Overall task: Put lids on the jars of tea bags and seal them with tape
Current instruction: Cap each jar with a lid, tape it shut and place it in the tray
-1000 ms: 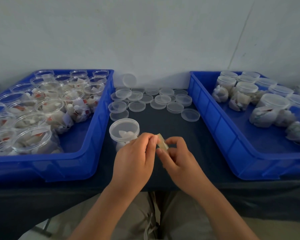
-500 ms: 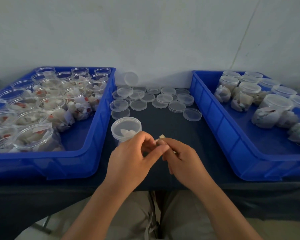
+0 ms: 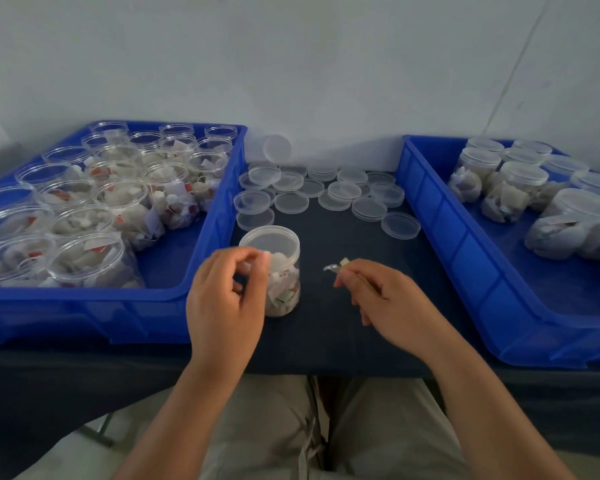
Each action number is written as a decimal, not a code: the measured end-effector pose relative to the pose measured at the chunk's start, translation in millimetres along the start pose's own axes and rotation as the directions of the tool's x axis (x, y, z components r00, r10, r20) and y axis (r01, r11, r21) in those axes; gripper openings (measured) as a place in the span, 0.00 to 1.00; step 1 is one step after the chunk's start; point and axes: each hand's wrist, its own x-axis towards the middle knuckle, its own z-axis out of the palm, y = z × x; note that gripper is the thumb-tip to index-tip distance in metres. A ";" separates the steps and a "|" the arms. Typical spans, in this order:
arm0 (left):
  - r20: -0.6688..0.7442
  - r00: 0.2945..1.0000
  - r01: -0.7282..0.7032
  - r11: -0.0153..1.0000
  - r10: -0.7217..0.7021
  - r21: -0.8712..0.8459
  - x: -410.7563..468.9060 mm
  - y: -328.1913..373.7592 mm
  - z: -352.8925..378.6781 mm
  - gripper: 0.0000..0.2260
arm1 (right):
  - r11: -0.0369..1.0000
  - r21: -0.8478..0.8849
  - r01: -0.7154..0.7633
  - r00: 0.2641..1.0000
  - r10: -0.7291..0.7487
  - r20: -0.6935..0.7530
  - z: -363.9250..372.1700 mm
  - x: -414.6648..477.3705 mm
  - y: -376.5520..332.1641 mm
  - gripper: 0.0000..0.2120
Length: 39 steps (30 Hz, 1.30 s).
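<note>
One clear plastic jar (image 3: 282,289) full of tea bags stands upright on the dark tabletop (image 3: 343,323), and its clear lid (image 3: 269,241) is already on it. A small piece of tape (image 3: 334,267), curled at one end, is pinched in my right fingers (image 3: 349,276), near the jar but apart from it. The loose lids (image 3: 340,190) lie flat behind the jar, some of them stacked.

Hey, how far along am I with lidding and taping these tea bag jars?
Done: several lidded clear plastic jars sit in the right blue bin. In hand: one lidded jar on the dark table, right hand pinching a small pale tape piece, left hand beside the jar. Left: many open jars in the left blue bin, loose clear lids.
</note>
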 end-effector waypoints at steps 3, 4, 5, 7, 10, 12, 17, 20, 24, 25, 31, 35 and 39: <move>0.167 0.972 0.190 0.972 -0.166 -0.138 -9.0 -12.0 13.9 0.39 | 1.000 -0.017 -0.008 1.000 0.008 0.009 -3.7 8.4 -4.0 0.12; 0.246 0.943 0.277 0.940 -0.225 -0.201 -9.1 -10.1 19.1 0.45 | 1.000 -0.019 -0.003 1.000 0.004 0.022 -3.4 10.6 -6.5 0.12; 0.295 0.920 0.335 0.906 -0.257 -0.258 -7.0 -7.8 24.5 0.48 | 1.000 -0.026 0.004 0.999 -0.003 0.035 -2.6 12.4 -9.4 0.12; 0.290 0.913 0.379 0.863 -0.288 -0.335 -0.5 -8.6 33.3 0.44 | 0.999 -0.042 0.022 0.998 -0.020 0.060 -0.7 15.0 -15.2 0.14; 0.283 0.899 0.426 0.818 -0.334 -0.387 11.0 -10.9 34.7 0.37 | 0.998 -0.047 0.028 0.996 -0.024 0.086 0.3 17.3 -20.5 0.17; 0.325 0.895 0.417 0.832 -0.305 -0.367 14.9 -12.3 32.1 0.39 | 0.997 -0.070 0.031 0.994 -0.023 0.103 -0.3 18.7 -22.8 0.18; 0.421 0.884 0.348 0.888 -0.203 -0.301 16.8 -7.1 31.0 0.41 | 0.996 -0.087 0.013 0.995 -0.005 0.095 0.1 25.7 -28.6 0.18; 0.439 0.885 0.308 0.900 -0.154 -0.307 16.1 -4.7 29.5 0.33 | 0.996 -0.088 -0.011 0.996 0.018 0.089 2.2 29.5 -29.3 0.18; 0.452 0.876 0.329 0.893 -0.168 -0.306 15.2 -7.5 33.0 0.32 | 0.997 -0.077 -0.018 0.997 0.023 0.070 7.1 32.9 -27.9 0.19; 0.444 0.883 0.310 0.903 -0.156 -0.299 15.3 -7.3 33.3 0.35 | 0.998 -0.061 -0.022 0.998 0.026 0.065 8.3 33.3 -27.3 0.18; 0.436 0.885 0.292 0.922 -0.161 -0.253 19.0 -9.5 37.0 0.38 | 0.998 -0.047 -0.052 0.997 0.055 0.062 10.2 33.0 -23.9 0.16; 0.416 0.894 0.267 0.941 -0.163 -0.206 19.3 -10.7 38.6 0.30 | 0.998 -0.037 -0.048 0.992 0.052 0.113 5.5 32.9 -21.7 0.19; 0.456 0.866 0.345 0.905 -0.206 -0.247 24.1 -12.6 35.9 0.20 | 0.996 -0.046 -0.080 0.983 0.087 0.161 1.0 32.8 -20.2 0.25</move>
